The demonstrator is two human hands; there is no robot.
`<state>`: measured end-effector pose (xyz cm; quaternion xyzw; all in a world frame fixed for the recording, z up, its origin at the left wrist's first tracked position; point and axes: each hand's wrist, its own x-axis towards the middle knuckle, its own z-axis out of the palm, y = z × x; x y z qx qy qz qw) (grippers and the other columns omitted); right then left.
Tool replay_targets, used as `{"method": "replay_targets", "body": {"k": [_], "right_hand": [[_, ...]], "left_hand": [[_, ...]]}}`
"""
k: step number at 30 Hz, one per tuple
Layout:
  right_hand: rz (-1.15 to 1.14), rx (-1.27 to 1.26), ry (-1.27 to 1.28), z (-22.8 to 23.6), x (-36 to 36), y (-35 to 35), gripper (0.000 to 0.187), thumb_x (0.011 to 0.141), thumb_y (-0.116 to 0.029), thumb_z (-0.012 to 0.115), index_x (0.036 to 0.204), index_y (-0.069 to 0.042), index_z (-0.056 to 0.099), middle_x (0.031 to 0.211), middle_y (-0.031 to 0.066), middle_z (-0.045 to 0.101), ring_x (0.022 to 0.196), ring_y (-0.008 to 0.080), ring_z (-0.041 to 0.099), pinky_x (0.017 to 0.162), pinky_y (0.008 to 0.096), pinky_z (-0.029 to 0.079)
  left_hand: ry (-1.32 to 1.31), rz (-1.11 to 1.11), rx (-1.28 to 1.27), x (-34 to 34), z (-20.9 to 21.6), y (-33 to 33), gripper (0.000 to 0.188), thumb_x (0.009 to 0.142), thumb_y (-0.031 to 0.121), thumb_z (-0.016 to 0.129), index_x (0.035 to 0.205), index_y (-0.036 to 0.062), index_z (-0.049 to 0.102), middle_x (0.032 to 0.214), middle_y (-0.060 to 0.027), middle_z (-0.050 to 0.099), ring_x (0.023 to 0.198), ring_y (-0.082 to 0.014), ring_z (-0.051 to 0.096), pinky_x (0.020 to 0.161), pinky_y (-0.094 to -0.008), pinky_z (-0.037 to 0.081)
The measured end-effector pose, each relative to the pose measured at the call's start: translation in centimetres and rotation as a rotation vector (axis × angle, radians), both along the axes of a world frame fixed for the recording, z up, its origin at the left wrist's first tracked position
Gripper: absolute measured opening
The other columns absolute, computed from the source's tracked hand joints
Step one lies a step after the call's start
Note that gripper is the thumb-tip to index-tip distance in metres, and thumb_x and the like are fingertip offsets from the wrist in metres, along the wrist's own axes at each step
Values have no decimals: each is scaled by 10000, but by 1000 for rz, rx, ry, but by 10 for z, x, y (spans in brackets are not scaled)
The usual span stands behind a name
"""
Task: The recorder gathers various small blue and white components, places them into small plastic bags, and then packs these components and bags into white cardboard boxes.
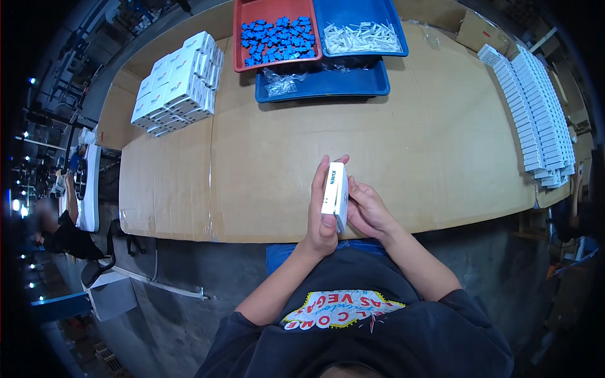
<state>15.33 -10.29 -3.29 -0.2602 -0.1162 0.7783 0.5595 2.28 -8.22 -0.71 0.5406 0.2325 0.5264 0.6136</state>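
Observation:
A small white box [333, 189] with dark print stands on its narrow side in front of my body, just over the near edge of the table. My left hand [320, 217] grips it, fingers along its left side and thumb across the near end. Against its right face rests my right hand [370, 211], fingers bent, so the box sits between both hands. Part of the right fingers is hidden behind the box.
Cardboard covers the table [271, 170]. At far left stand stacked white boxes [170, 85]; rows of white boxes [535, 120] line the right side. A red tray [237, 44] holds blue pieces, a blue tray [401, 38] white pieces. A lower blue tray [340, 88] contains clear bags.

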Motion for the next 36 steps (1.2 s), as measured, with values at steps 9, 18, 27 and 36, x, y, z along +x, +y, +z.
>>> {"method": "replay_targets", "body": {"k": [9,18,27,36], "right_hand": [[-114,-82,-301,16,4,0,457,1109,-338,576,1415,-1,537,1212,96,667,1149,177,659,1009,354,550],[-156,121,-550,36,-27,-7,516,1070,-201,640,1494,35,464,1472,188,563,1343,204,567,1102,342,474],[-211,355,-812,31,-38,-15,508,1138,-244,492,1539,68,466,1438,167,591,1306,203,568,1098,320,444],[-154,368,-871,31,-33,-14,534,1147,-295,471,1548,56,461,1410,163,594,1270,197,578,1081,323,455]], "left_hand": [[359,166,228,-9,-17,14,1075,924,695,576,1614,-65,255,1519,-295,416,1378,-396,485,1162,-481,378],[425,314,215,-5,-18,11,1092,934,802,514,1549,-86,352,1372,-255,479,1266,-367,541,1073,-463,446],[321,422,292,-7,-24,14,892,986,681,412,1339,-130,526,1315,-280,542,1201,-376,593,1020,-466,489],[245,397,225,-9,-34,11,892,973,659,434,1403,-122,471,1349,-272,516,1242,-362,562,1075,-459,450]]}}
